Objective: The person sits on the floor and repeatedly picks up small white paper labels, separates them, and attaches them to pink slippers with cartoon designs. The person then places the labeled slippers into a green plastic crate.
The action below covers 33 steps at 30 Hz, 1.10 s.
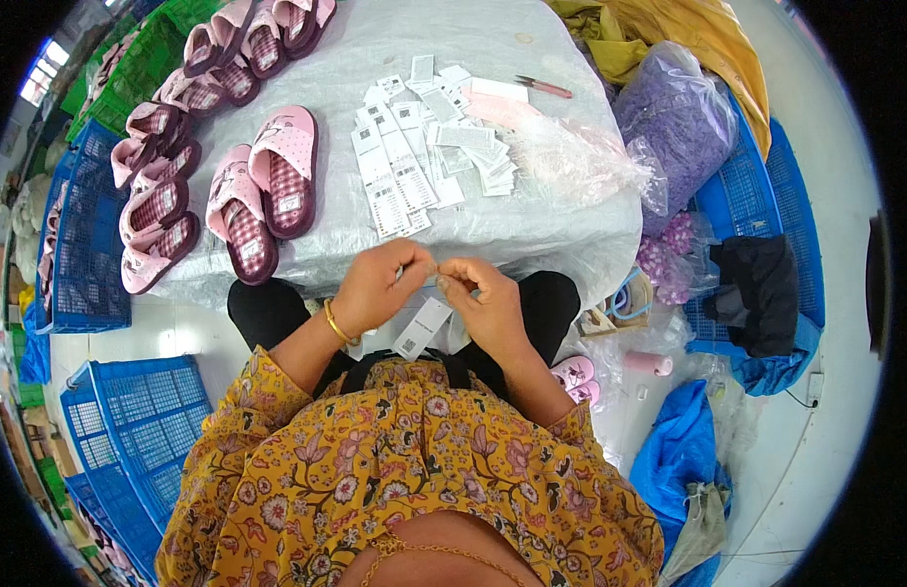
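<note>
My left hand point(380, 287) and my right hand point(485, 305) meet over my lap at the table's near edge. Thumb and forefinger are pinched together on each, tip to tip. Just below the fingers dangles a white hang tag point(423, 329) with a printed code. It seems to hang from a string between the fingertips, too fine to see clearly. On the table beyond lie several more white tags point(400, 161) in an overlapping pile. To their left a pair of pink slippers point(283, 166) with checked insoles lies side by side, apart from my hands.
More pink slippers point(160, 201) line the table's left edge. Small scissors point(544, 87) and clear plastic point(571, 157) lie right of the tags. Blue crates point(145, 421) stand on the left floor. At right are a purple bag point(679, 122), dark cloth point(757, 293) and a blue sack point(679, 450).
</note>
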Available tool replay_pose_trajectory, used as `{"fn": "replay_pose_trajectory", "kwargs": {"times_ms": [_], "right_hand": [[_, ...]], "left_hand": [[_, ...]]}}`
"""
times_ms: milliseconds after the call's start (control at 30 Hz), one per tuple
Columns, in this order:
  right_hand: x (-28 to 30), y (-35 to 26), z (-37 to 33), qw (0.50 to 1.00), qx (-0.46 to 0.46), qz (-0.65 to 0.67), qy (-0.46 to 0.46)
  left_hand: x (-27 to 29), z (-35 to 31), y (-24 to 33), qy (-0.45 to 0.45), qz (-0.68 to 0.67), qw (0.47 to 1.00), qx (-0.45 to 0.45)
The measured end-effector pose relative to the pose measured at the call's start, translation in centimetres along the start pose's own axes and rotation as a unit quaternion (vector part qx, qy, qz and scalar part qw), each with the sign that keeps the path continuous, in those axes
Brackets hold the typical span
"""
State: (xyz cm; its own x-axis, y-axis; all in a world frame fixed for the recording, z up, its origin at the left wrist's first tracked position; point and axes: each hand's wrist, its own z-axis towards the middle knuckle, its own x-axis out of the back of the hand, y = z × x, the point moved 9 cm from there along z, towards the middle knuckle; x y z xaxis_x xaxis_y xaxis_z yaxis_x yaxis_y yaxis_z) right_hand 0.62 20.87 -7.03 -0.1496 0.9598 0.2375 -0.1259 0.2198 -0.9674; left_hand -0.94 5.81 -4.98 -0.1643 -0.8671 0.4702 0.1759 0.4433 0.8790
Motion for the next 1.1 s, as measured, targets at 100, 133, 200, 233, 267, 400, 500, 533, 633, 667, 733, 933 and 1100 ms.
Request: {"fn": "replay_pose_trajectory", "kwargs": {"times_ms": [100, 133, 200, 233, 267, 400, 500, 533, 633, 667, 733, 933, 1100], "right_hand": [[1.0, -0.1, 0.1, 0.999, 0.018, -0.042, 0.013], [1.2, 0.0, 0.2, 0.998, 0.022, -0.052, 0.013], [1.2, 0.3, 0.2, 0.998, 0.028, -0.045, 0.018], [1.3, 0.5, 0.1, 0.998, 0.029, -0.043, 0.022], [1.4, 0.7, 0.0, 0.999, 0.027, -0.039, 0.026], [2.0, 1.2, -0.2, 0.999, 0.016, -0.023, 0.040], [2.4, 1.7, -0.4, 0.999, 0.000, -0.018, 0.044], [2.5, 1.8, -0.4, 0.999, -0.005, -0.017, 0.044], [2.6, 1.3, -0.5, 0.999, 0.011, -0.012, 0.048], [2.7, 1.1, -0.4, 0.998, 0.025, -0.020, 0.049], [3.1, 0.7, -0.3, 0.997, 0.054, -0.036, 0.049], [4.7, -2.7, 0.9, 0.989, 0.078, 0.006, 0.125], [3.1, -3.3, 3.0, 0.990, 0.024, 0.097, 0.095]], "left_hand": [[2.1, 4.0, 0.4, 0.087, -0.007, 0.995, -0.048], [2.9, 5.8, -0.4, 0.122, 0.038, 0.991, -0.030], [3.4, 9.9, -3.3, 0.112, 0.014, 0.993, 0.047], [3.2, 11.6, -4.6, 0.096, -0.014, 0.991, 0.088], [2.9, 13.1, -5.8, 0.081, -0.042, 0.987, 0.130], [2.2, 16.7, -9.7, 0.021, -0.057, 0.968, 0.243], [1.9, 17.4, -8.4, -0.018, -0.047, 0.966, 0.253], [1.9, 17.7, -8.6, -0.013, -0.070, 0.967, 0.246], [2.8, 17.7, -8.8, 0.008, -0.116, 0.970, 0.214], [3.3, 17.3, -8.1, 0.018, -0.115, 0.974, 0.195], [4.4, 16.2, -6.2, 0.038, -0.080, 0.986, 0.141], [3.6, 9.0, 1.1, -0.006, 0.037, 0.999, 0.006], [2.1, 4.8, 3.8, -0.032, 0.087, 0.995, -0.026]]}}
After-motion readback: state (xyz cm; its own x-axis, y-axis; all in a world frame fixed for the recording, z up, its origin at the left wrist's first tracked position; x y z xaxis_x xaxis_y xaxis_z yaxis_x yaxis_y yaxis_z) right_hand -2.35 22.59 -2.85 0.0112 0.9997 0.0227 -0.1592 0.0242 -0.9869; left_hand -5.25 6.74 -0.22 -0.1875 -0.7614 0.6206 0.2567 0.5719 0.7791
